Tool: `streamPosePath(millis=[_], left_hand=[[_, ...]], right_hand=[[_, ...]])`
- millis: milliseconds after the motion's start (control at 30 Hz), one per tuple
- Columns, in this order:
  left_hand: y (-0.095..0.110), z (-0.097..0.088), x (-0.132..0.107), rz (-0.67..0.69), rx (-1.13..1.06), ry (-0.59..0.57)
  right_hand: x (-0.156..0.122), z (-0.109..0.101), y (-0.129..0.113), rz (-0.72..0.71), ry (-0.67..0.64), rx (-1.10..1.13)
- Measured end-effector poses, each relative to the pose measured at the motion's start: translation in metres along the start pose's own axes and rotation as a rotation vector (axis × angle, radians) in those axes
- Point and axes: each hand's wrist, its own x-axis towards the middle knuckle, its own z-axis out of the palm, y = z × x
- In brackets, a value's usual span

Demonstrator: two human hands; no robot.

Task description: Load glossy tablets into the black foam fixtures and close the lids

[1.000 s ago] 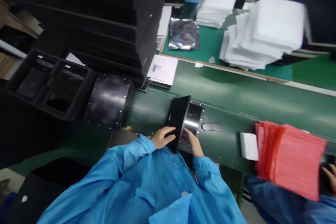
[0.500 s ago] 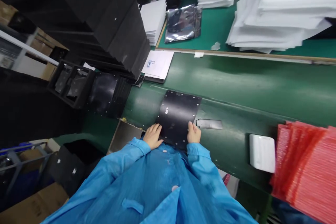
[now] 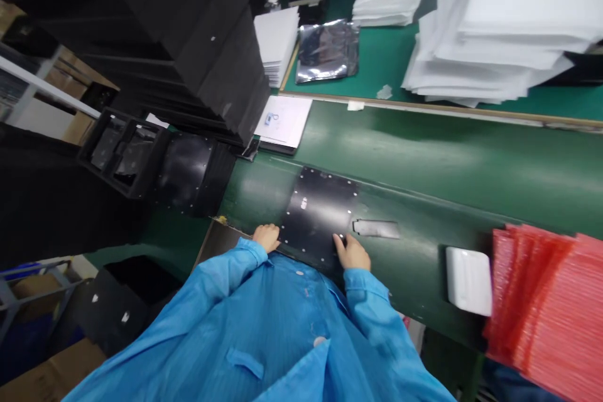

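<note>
Well, we have a black panel (image 3: 318, 217) before us, lying on the green bench (image 3: 433, 220) at its near edge, with pale dots spaced along the panel's borders. Our left hand (image 3: 266, 238) is at the panel's near left corner, fingers bent; whether they grip it, we cannot tell. Our right hand (image 3: 353, 253) is at the panel's right edge, towards us, with the thumb up against it; how firmly those fingers hold, we cannot tell either. Just beside the panel, on the right, lies a small dark strip (image 3: 377, 228). Farther right, near the bench's near edge, we see a white case (image 3: 468, 281) beside red sheets (image 3: 556, 301). White papers (image 3: 292, 116) lie beyond the panel, near the bench's far edge.
</note>
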Motion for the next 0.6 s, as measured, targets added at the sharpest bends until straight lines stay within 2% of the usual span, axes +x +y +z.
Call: streamPosePath(millis=[67, 100, 133, 167, 233, 267, 333, 400, 467, 500, 567, 600], left_hand=[[-0.034, -0.035, -0.002, 0.085, -0.018, 0.073], [-0.06, -0.058, -0.003, 0.111, -0.04, 0.172], [-0.092, -0.082, -0.005, 0.125, -0.07, 0.314], [-0.127, -0.105, -0.007, 0.092, -0.12, 0.511], [-0.199, -0.139, -0.011, -0.117, -0.241, 0.869], [-0.23, -0.146, -0.014, -0.259, -0.313, 0.976], [-0.275, -0.142, -0.02, -0.507, -0.414, 1.061], [-0.293, -0.12, -0.027, -0.604, -0.464, 1.039], [-0.296, -0.094, -0.035, -0.578, -0.556, 1.02], [-0.295, -0.084, -0.039, -0.558, -0.641, 1.012], [-0.292, -0.073, -0.045, -0.526, -0.846, 0.98], [-0.29, -0.072, -0.047, -0.502, -0.945, 0.955]], right_hand=[[0.003, 0.001, 0.0, 0.003, 0.091, -0.034], [0.006, 0.0, -0.002, -0.019, 0.169, -0.035], [0.01, -0.002, -0.007, -0.065, 0.252, -0.018], [0.013, -0.003, -0.017, -0.136, 0.324, 0.019], [0.018, 0.0, -0.052, -0.318, 0.37, 0.143], [0.018, 0.004, -0.077, -0.411, 0.333, 0.22], [0.015, 0.019, -0.138, -0.564, 0.146, 0.376], [0.01, 0.04, -0.207, -0.647, -0.105, 0.51], [0.006, 0.06, -0.27, -0.686, -0.294, 0.635], [0.005, 0.066, -0.296, -0.685, -0.346, 0.696], [0.008, 0.071, -0.332, -0.67, -0.363, 0.789], [0.01, 0.069, -0.34, -0.654, -0.344, 0.818]])
